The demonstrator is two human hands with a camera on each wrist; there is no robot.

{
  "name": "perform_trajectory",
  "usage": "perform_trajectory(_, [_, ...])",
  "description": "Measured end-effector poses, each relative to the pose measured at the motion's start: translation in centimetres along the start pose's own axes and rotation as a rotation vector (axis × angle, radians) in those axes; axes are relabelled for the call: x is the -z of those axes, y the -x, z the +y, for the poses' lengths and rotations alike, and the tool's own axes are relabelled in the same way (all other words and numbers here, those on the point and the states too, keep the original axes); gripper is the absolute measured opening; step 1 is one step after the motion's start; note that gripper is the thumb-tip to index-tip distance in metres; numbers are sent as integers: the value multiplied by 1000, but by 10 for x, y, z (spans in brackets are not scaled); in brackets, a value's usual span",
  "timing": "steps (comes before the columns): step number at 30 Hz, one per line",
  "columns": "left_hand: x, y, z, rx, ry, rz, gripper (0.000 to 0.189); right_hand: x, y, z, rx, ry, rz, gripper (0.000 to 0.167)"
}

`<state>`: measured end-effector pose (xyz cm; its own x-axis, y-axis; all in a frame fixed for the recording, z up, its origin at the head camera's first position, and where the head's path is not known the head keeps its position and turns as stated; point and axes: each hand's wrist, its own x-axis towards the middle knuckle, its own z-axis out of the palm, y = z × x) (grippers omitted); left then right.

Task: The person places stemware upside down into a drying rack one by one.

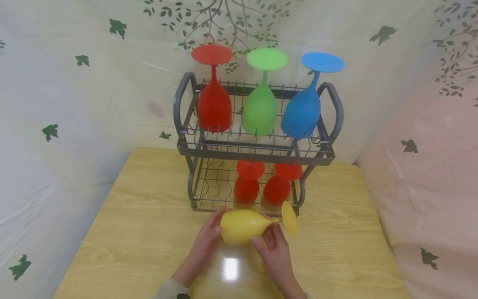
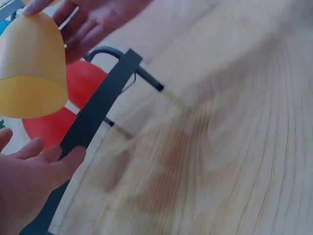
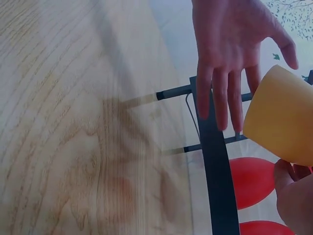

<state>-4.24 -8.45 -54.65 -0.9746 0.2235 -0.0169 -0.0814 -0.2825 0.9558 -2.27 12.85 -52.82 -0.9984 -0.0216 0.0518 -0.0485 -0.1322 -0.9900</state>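
Level above the table's front half, a yellow plastic wine glass lies on its side, its mouth to the left and its round foot to the right. My right hand pinches it where the bowl narrows into the stem, the thumb on the near side. Close to the rim is my left hand, fingers spread and nearly straight. A gap shows between that left hand and the glass in the right wrist view. The left wrist view shows the glass's open mouth and the right hand behind it.
Behind the hands stands a two-tier black wire rack. Upside-down red, green and blue wine glasses fill its upper tier. Two red glasses, one left and one right, sit on the lower tier.
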Motion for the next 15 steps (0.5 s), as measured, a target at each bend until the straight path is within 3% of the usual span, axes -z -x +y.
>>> perform_trajectory(4, [6,3,3,-132,-190,44,56,-1,-2,-2,-20,24,1,65])
perform_trajectory(8, [16,8,5,-249,-260,43,51,-3,-5,-1,21,57,-12,65])
perform_trajectory(15, [28,17,11,-302,-307,145,51,-11,-15,2,235,119,-67,68])
